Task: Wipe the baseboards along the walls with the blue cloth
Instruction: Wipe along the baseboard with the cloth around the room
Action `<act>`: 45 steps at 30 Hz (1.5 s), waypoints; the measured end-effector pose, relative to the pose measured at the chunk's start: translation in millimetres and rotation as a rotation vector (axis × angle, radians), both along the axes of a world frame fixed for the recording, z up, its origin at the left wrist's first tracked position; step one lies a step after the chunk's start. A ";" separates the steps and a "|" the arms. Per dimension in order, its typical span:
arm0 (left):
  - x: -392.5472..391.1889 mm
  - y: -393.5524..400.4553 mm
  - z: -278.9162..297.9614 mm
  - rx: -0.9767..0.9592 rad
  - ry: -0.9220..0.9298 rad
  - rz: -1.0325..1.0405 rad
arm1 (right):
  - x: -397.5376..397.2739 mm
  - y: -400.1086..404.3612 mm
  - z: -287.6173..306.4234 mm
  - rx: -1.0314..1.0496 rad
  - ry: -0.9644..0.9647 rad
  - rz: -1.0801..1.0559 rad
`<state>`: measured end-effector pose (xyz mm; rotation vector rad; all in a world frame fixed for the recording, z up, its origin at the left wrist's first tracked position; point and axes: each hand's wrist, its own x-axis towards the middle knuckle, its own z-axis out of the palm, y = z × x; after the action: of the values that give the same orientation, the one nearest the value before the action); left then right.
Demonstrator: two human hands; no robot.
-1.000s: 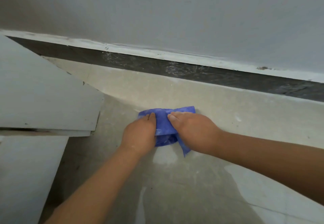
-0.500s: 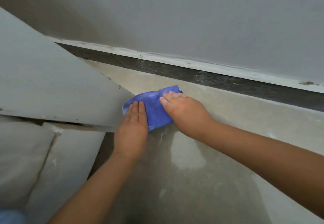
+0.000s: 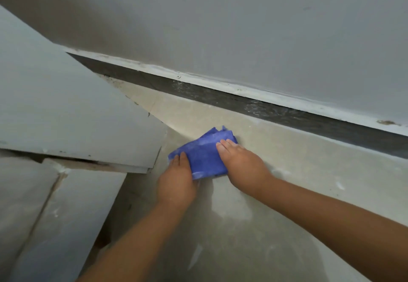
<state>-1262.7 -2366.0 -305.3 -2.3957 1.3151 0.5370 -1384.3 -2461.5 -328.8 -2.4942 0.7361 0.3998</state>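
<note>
Flatly, both hands [image 3: 176, 184] [image 3: 244, 169] press blue cloth [image 3: 204, 157] beside panel edge [image 3: 157, 157].

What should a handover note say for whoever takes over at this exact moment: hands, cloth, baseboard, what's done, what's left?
Left hand: flat, fingers straight, pressing the blue cloth's near-left edge.
Right hand: flat, fingers straight, pressing its right side.
Cloth: folded, lying on the pale floor, apart from the dark baseboard.
Done: cannot tell; smeary marks show on the baseboard.
Left: lift the cloth to the baseboard and wipe along the wall, probably also near the grey panel.
</note>
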 end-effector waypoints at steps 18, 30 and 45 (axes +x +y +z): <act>-27.1 -47.2 -4.8 -0.456 0.280 -0.358 | -62.7 -7.1 -1.0 0.147 0.038 -0.147; -60.2 -40.9 -23.8 -0.701 0.690 -0.088 | -123.8 -17.3 -0.1 -0.180 -0.034 -0.305; -16.2 -18.4 -29.2 -0.554 0.569 -0.126 | -68.9 -43.4 0.2 -0.251 -0.057 0.201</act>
<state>-1278.9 -2384.4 -334.5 -2.6612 2.0686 0.9732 -1453.1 -2504.9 -328.6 -2.8160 0.5421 0.3218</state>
